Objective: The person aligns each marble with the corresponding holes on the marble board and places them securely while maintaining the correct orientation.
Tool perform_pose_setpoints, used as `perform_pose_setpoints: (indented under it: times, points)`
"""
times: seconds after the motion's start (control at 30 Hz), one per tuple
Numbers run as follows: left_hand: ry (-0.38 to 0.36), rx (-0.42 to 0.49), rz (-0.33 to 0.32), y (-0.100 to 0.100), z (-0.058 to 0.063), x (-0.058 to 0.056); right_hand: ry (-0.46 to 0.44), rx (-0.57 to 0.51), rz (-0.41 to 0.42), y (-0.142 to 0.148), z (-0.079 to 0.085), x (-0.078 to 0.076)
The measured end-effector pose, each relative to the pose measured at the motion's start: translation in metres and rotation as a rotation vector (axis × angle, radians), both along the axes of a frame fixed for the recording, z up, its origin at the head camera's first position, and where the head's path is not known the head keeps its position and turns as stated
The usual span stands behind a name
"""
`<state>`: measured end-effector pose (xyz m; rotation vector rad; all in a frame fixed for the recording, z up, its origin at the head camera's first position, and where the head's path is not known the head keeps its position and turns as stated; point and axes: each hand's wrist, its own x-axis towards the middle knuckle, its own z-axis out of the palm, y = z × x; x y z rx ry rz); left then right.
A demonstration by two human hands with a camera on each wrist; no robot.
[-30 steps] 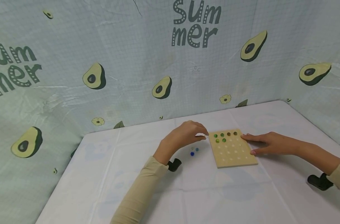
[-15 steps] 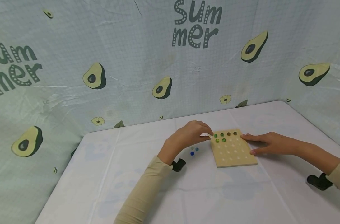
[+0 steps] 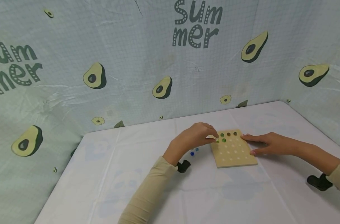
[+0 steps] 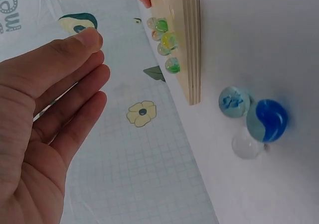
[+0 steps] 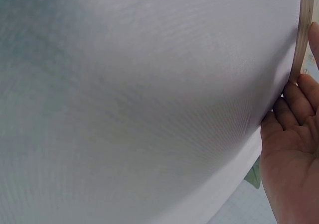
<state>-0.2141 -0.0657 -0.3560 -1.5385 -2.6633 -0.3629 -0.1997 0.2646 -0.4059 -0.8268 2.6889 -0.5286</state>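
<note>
The left hand (image 3: 196, 135) is held over the far-left part of the board (image 3: 232, 155), its thumb and fingers drawn nearly together; whether anything is pinched there cannot be told, since the fingertip is hidden behind the thumb in the wrist view. By the right hand (image 3: 270, 143), fingers mostly extended, the board's right edge is touched without being gripped. The board is laid flat on the tabletop (image 3: 203, 193), its nearer hollows (image 3: 228, 152) unfilled. From the layered edge it may be judged to be plywood: stiff, fairly light, liable to slide if nudged, and best steadied by its sides, clear of the hollows. To its left, close together, lie a blue marble (image 4: 267, 120), a blue-flecked marble (image 4: 234, 102) and a clear marble (image 4: 245, 143). Being apparently glass, these should be hard, smooth and quick to roll or slip, and are best pinched across the middle between thumb and fingertip. Farther back, green marbles (image 3: 224, 140) and a brownish marble (image 3: 228, 134) are seated in the board's far rows, where only their tops can be grasped. Behind everything, a patterned backdrop (image 3: 125, 99) is hung.
</note>
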Motion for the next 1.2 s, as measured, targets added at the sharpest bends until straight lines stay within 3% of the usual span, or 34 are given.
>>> perform_pose_setpoints:
  times: [0.33,0.9,1.2]
  points:
    - [-0.027,-0.071,-0.011,0.011,0.0,-0.002,-0.004,0.016,-0.015,-0.001,0.003,0.0]
    - [-0.011,-0.054,-0.02,0.017,0.002,-0.001,-0.022,0.015,-0.026,-0.001,0.0,-0.001]
    - [-0.041,-0.025,-0.062,0.024,0.0,-0.005,0.009,0.018,-0.001,-0.001,0.0,-0.001]
